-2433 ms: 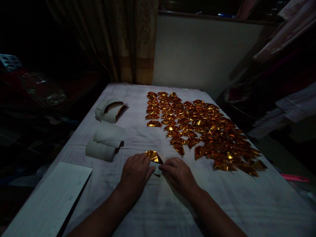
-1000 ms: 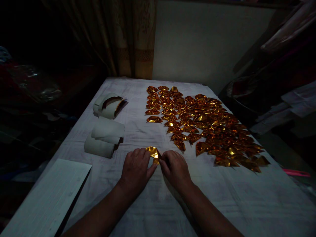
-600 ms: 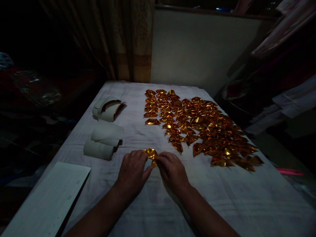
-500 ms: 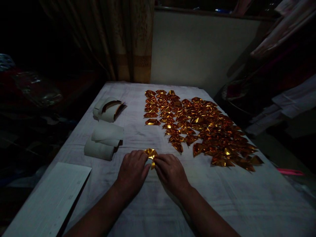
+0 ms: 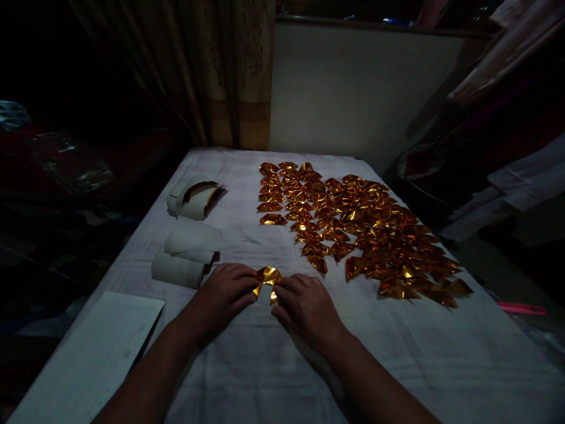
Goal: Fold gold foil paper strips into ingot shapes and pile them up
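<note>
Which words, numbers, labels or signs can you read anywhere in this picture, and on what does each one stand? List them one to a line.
None can be read.
White sheet at the table's near left corner: faint printed marks, too small and dim to read.
Gold foil piece between the left hand and right hand: no text visible.
Folded gold foil pieces and white paper rolls: no text visible.

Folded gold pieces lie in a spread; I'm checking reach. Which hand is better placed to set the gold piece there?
Probably the right hand: the spread lies on its side, with the gold piece at its fingertips.
</note>
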`<state>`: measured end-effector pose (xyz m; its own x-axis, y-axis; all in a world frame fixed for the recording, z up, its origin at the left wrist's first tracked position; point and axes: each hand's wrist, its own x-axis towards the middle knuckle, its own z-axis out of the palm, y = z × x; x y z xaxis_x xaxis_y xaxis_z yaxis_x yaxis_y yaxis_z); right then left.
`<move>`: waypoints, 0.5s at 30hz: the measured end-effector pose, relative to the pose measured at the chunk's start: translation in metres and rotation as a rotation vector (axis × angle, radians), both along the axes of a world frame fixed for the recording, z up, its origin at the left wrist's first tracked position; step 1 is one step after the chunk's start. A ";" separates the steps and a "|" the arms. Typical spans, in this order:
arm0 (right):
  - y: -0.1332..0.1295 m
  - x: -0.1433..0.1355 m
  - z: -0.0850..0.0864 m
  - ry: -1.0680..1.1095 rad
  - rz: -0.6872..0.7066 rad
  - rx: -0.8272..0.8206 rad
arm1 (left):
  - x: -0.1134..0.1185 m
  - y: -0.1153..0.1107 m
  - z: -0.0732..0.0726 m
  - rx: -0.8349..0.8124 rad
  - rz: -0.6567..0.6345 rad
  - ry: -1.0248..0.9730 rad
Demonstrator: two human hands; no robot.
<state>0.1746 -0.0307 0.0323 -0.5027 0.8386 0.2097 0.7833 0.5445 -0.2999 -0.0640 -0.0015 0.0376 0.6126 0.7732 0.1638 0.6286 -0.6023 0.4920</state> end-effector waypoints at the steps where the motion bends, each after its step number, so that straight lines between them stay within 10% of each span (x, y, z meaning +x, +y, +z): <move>1: 0.000 0.000 0.002 -0.010 -0.004 -0.018 | -0.001 0.001 0.000 0.014 -0.015 0.006; 15: 0.017 0.005 -0.003 -0.189 0.182 0.132 | 0.013 -0.005 -0.006 0.336 0.014 0.081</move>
